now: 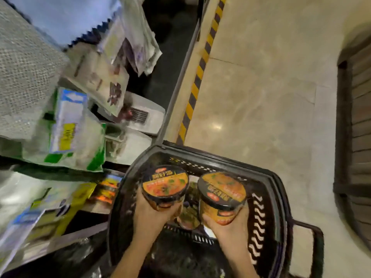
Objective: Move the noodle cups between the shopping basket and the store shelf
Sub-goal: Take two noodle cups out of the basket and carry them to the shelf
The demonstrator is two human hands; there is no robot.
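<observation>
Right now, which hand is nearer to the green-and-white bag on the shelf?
Left. The left hand, gripping one orange noodle cup, is beside the shelf below the green-and-white bag; the right hand, with the other cup, is farther across the black basket.

Your way to the shelf (112,169) at nine o'clock is crowded with bagged goods (74,133). The basket's rim (200,155) rings both hands; above it toward twelve o'clock, open floor (261,87).

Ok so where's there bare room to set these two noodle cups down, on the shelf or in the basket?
Shelf looks packed with bagged goods, no bare patch showing. The basket has dark open floor near you, between your forearms; another cup lies under the left hand's cup and right hand's cup.
</observation>
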